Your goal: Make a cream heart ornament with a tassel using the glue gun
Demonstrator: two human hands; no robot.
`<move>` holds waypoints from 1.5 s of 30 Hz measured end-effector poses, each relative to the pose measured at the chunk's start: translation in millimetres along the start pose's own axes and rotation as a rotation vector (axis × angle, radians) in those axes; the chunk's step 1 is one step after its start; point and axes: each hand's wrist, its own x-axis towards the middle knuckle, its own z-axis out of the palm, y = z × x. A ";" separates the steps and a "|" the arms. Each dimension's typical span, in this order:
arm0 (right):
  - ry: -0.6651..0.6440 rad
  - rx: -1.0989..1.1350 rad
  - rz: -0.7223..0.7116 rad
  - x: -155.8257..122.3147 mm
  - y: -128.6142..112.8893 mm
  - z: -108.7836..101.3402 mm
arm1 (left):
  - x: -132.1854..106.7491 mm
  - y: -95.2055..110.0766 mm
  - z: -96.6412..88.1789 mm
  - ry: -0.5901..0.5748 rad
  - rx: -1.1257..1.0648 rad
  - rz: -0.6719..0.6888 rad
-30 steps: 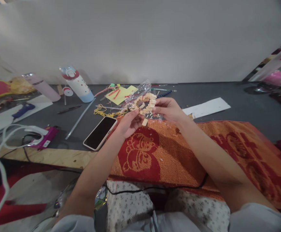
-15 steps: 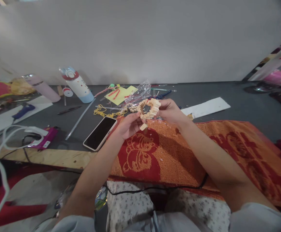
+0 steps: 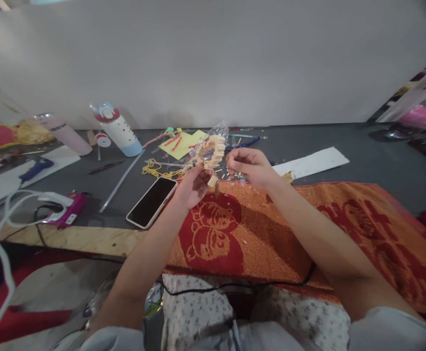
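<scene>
My left hand (image 3: pixel 192 185) pinches the lower edge of a small ring built from short pale wooden sticks (image 3: pixel 210 152) and holds it upright over the far edge of an orange and red towel (image 3: pixel 256 229). My right hand (image 3: pixel 250 165) hovers just to the right of the ring, apart from it, with its fingers curled loosely; what they hold, if anything, does not show. A crumpled clear plastic bag (image 3: pixel 216 132) lies right behind the ring. Several loose stick pieces (image 3: pixel 232 173) are scattered on the table beneath my hands.
A black phone (image 3: pixel 152 201) lies face up left of the towel. Farther left are a pink glue gun (image 3: pixel 68 207) with a white cord, a dotted white bottle (image 3: pixel 116 127), a pink bottle (image 3: pixel 66 132), yellow paper (image 3: pixel 183 142), yellow cord (image 3: pixel 158 168); a white sheet (image 3: pixel 315 161) lies right.
The ring was held flat by both hands; my right hand has let go of it, and my left hand has tipped it upright and moved it slightly left.
</scene>
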 end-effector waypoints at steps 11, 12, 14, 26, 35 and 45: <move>0.316 -0.028 0.158 4.3 -3.5 -5.1 | 10.7 -11.5 -5.4 0.021 0.236 0.482; 0.337 -0.025 0.178 4.8 -3.5 -5.9 | 11.6 -12.7 -6.1 0.022 0.261 0.518; 0.358 -0.022 0.206 5.6 -3.6 -6.7 | 13.2 -14.6 -7.5 0.020 0.294 0.571; 0.270 -0.077 0.170 3.9 -4.0 -3.4 | 9.6 -15.9 -7.5 0.024 0.354 0.608; 0.275 -0.074 0.155 3.8 -5.1 -3.7 | 10.7 -16.4 -10.0 0.025 0.423 0.644; 0.273 -0.102 0.163 4.3 -6.1 -1.3 | 9.9 -16.5 -10.8 0.049 0.452 0.640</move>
